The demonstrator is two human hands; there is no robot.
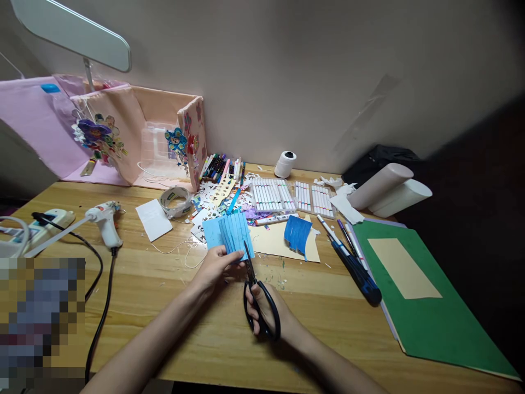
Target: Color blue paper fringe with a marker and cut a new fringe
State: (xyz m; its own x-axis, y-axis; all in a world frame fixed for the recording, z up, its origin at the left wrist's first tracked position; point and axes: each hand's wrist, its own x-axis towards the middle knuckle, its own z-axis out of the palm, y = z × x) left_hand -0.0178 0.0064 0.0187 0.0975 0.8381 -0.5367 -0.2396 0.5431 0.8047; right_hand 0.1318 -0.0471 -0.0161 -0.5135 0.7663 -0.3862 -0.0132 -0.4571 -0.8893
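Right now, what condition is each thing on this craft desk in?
Light blue paper: cut into strips, held by left hand.
Scissors: in right hand, blades at the paper's edge.
Glue gun: standing on the table, cord attached.
Tape roll: lying flat.
Dark blue paper: fringed, lying on tan sheet.
Green folder: closed, flat.

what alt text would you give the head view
A person's left hand holds a light blue pleated paper while the right hand cuts into it with black scissors over a wooden desk, with a glue gun, marker sets and a green folder around.
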